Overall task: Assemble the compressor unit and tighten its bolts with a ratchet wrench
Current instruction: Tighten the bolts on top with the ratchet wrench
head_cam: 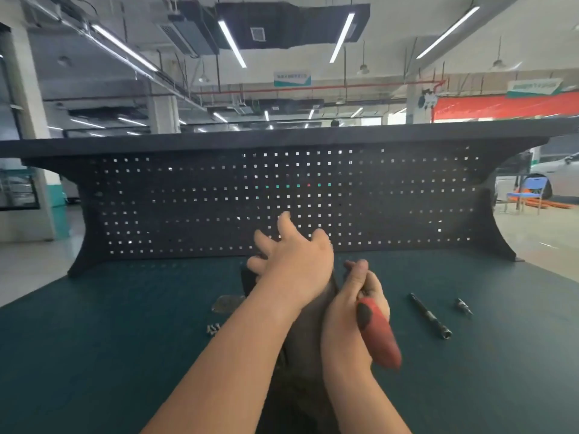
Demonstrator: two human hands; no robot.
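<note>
A: Item: dark metal compressor unit [250,280], table [125,339] centre; likely heavy, rigid.
B: Left hand [293,255] rests spread on it; right hand [360,296] grips red-handled ratchet wrench [377,333]. Hold the body.

Your tabletop [109,339]: dark green mat, matt, finely textured. Pegboard [219,198] behind it: black, matt, looks like painted metal. Wrench handle [379,336] in your right hand [354,308]: red and black, smooth, plastic or rubber look. Extension bar [429,316]: dark metal, shiny socket end. Bolts [213,328]: bright metal. Compressor [300,355] under your arms: dark grey, dull.
</note>
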